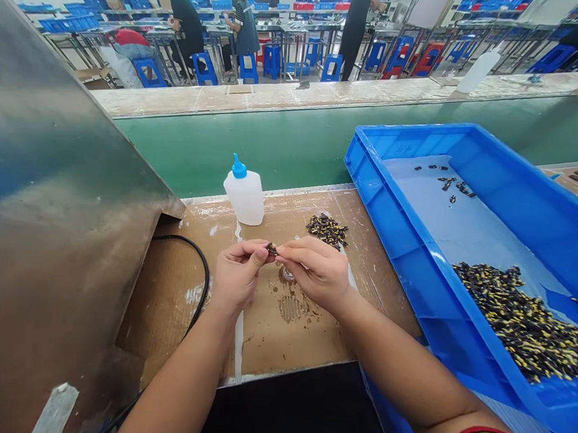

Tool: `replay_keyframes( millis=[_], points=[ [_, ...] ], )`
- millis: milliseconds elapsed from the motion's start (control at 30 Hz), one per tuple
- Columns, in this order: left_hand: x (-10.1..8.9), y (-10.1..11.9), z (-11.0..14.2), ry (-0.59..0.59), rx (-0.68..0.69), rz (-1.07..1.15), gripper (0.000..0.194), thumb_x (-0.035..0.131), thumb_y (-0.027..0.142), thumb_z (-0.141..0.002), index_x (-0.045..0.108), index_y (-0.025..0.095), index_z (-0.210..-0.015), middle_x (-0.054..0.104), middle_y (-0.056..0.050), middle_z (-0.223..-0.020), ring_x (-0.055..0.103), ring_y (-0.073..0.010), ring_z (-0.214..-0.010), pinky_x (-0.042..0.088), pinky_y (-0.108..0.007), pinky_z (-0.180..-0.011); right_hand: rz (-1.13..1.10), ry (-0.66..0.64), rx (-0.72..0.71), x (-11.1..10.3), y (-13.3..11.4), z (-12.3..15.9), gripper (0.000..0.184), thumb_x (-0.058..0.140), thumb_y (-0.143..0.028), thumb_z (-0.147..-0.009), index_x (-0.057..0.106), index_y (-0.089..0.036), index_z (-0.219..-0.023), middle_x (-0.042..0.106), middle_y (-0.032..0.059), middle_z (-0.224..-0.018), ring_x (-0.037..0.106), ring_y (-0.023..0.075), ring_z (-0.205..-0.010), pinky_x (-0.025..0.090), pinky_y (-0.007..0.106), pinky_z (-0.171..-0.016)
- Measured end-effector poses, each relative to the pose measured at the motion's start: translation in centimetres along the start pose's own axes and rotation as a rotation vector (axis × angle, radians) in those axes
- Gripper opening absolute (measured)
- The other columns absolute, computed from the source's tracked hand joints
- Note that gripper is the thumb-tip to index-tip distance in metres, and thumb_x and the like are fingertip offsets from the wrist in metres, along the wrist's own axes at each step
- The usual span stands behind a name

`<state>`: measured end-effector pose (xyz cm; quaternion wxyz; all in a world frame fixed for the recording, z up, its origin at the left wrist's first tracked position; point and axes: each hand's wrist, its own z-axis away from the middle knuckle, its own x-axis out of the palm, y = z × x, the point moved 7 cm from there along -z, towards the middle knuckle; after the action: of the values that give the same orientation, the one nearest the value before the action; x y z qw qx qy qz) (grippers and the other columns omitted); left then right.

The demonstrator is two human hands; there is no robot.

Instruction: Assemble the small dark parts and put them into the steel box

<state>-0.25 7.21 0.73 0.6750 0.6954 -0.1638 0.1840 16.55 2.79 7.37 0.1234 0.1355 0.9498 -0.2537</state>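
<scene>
My left hand [237, 275] and my right hand [312, 272] meet above a brown cardboard mat [283, 336]. A small dark part [271, 248] with yellow marks is pinched in my left fingertips, and my right fingertips press against its right end. Its exact shape is hidden by my fingers. Just beyond my right hand lies a small heap of similar dark-and-yellow parts [327, 230]. A white glue bottle [244, 195] with a blue nozzle stands upright behind my left hand.
A large blue plastic crate [406, 203] at the right holds a heap of the same parts [520, 322]. A black cable [203, 270] curves along the mat beside a metal panel [52, 197] at the left. A green belt [253, 153] runs behind the bench.
</scene>
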Motion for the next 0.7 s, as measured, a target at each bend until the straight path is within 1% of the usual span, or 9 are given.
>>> replay_keyframes(
  millis=[200, 300, 400, 533, 700],
  points=[
    [-0.3, 0.0, -0.1, -0.035, 0.054, -0.048, 0.036, 0.105, 0.045, -0.065, 0.082, 0.018, -0.071, 0.081, -0.007, -0.089, 0.076, -0.0155, -0.075, 0.067, -0.024, -0.072, 0.025, 0.02, 0.009, -0.1, -0.1, 0.0, 0.016, 0.072, -0.013, -0.106, 0.077, -0.023, -0.117, 0.081, 0.0067, -0.107, 0.078, 0.0196, -0.093, 0.068, 0.035, -0.081],
    [-0.5, 0.1, 0.0, -0.062, 0.119, -0.124, 0.03, 0.1, 0.045, -0.073, 0.085, 0.02, -0.076, 0.082, -0.009, -0.092, 0.078, -0.0177, -0.085, 0.066, -0.026, -0.08, 0.033, 0.016, -0.013, 0.0, -0.2, 0.0, 0.017, 0.072, -0.011, -0.106, 0.076, -0.023, -0.117, 0.081, 0.0072, -0.107, 0.078, 0.0205, -0.093, 0.067, 0.036, -0.081],
    [-0.8, 0.5, 0.2, -0.047, 0.2, -0.239, 0.025, 0.097, 0.043, -0.079, 0.086, 0.02, -0.08, 0.082, -0.011, -0.096, 0.078, -0.0203, -0.095, 0.063, -0.029, -0.089, 0.057, 0.018, -0.025, 0.0, -0.3, -0.1, 0.017, 0.072, -0.011, -0.106, 0.076, -0.023, -0.118, 0.081, 0.007, -0.107, 0.078, 0.0206, -0.093, 0.067, 0.036, -0.08],
    [-0.4, 1.2, 0.5, -0.034, 0.249, -0.314, 0.025, 0.097, 0.043, -0.079, 0.087, 0.021, -0.084, 0.083, -0.012, -0.102, 0.078, -0.0235, -0.099, 0.062, -0.033, -0.093, 0.073, 0.028, -0.012, -0.2, -0.2, -0.1, 0.018, 0.072, -0.011, -0.105, 0.076, -0.023, -0.117, 0.081, 0.0064, -0.107, 0.078, 0.0202, -0.093, 0.068, 0.036, -0.081],
    [0.0, 1.4, 0.6, -0.064, 0.265, -0.323, 0.021, 0.095, 0.041, -0.081, 0.088, 0.023, -0.089, 0.083, -0.012, -0.106, 0.079, -0.0249, -0.102, 0.063, -0.036, -0.097, 0.086, 0.034, -0.01, -0.4, -0.1, -0.1, 0.019, 0.072, -0.012, -0.106, 0.076, -0.025, -0.119, 0.081, 0.0061, -0.108, 0.078, 0.0205, -0.093, 0.068, 0.037, -0.081]
  ],
)
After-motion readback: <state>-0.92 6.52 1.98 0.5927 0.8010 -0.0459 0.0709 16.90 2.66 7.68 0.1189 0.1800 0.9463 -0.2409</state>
